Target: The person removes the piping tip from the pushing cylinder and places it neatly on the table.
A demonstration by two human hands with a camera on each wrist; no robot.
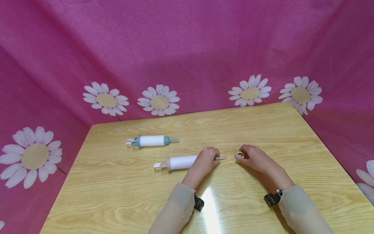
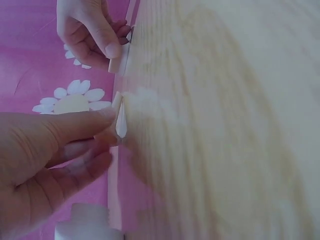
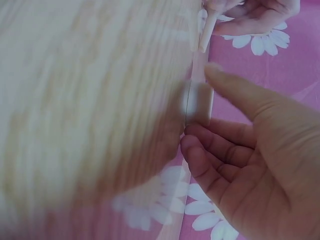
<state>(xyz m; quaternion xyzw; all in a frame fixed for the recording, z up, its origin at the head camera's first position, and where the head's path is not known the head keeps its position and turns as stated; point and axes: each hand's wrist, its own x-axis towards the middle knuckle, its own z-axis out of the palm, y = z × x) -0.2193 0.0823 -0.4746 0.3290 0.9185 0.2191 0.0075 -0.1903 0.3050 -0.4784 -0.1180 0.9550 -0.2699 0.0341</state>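
Note:
A large syringe-like tube (image 1: pixel 180 162) with a white barrel and beige ends lies on the wooden table. My left hand (image 1: pixel 204 164) covers its front end, thumb and fingers pinching the thin beige nozzle (image 1: pixel 223 158), whose tip sticks out to the right. A short gap away, my right hand (image 1: pixel 256 158) holds a small beige ring (image 1: pixel 237 157) between thumb and fingers, its round hole showing in the head view. From the side, the right wrist view has the ring (image 3: pixel 201 104) as a short cylinder at table level, below the thumb.
Farther back on the left lies a second tube (image 1: pixel 152 140) of the same shape, with blue-grey ends and its nozzle to the right. A pink cloth (image 1: pixel 187 58) with white daisies surrounds the table (image 1: pixel 111 195) at the back and both sides.

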